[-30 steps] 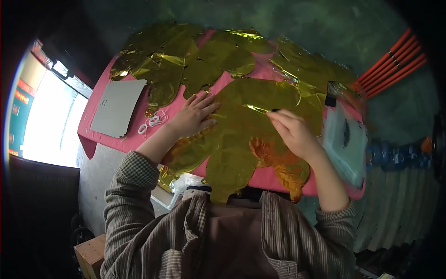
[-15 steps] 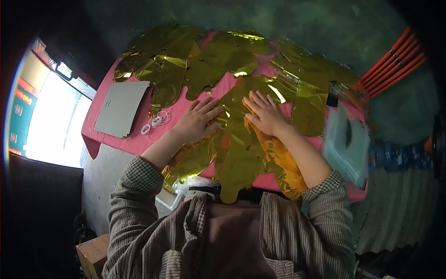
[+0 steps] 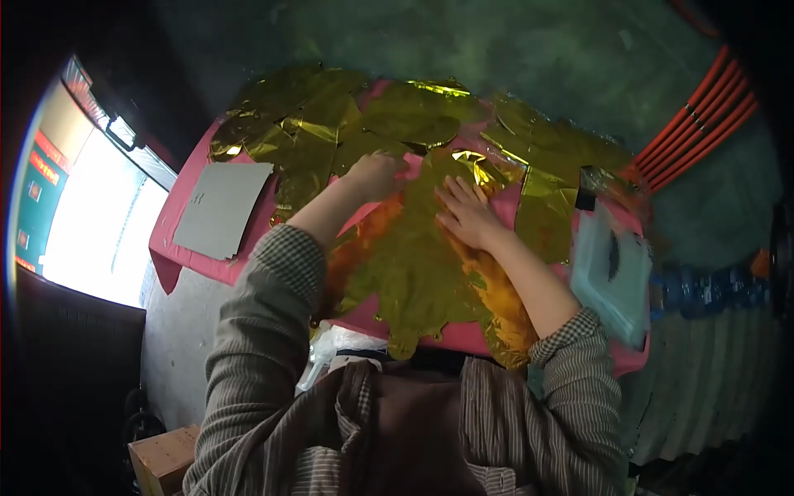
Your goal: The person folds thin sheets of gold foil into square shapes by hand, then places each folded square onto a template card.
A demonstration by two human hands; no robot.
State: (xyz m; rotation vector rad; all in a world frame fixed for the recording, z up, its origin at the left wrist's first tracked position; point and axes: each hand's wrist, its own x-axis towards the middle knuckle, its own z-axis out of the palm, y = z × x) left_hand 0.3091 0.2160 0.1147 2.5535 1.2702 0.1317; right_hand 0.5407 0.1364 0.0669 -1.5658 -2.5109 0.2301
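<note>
We see gold foil sheet (image 3: pixel 405 256) on pink cloth (image 3: pixel 364 319), long axis running far to near between our hands. Right hand (image 3: pixel 470 213) nearer: flat on sheet's far right part, fingers slightly apart. Left hand (image 3: pixel 379 176) at far left edge, sheet lying rightward and nearward; fingers curled, we cannot tell whether clamped.

I can read no lettering here — the small dark marks (image 3: pixel 198 198) on the grey card (image 3: pixel 227 217) near my left side, and the red panels (image 3: pixel 45 169) at far left, are too small or blurred to make out.
</note>
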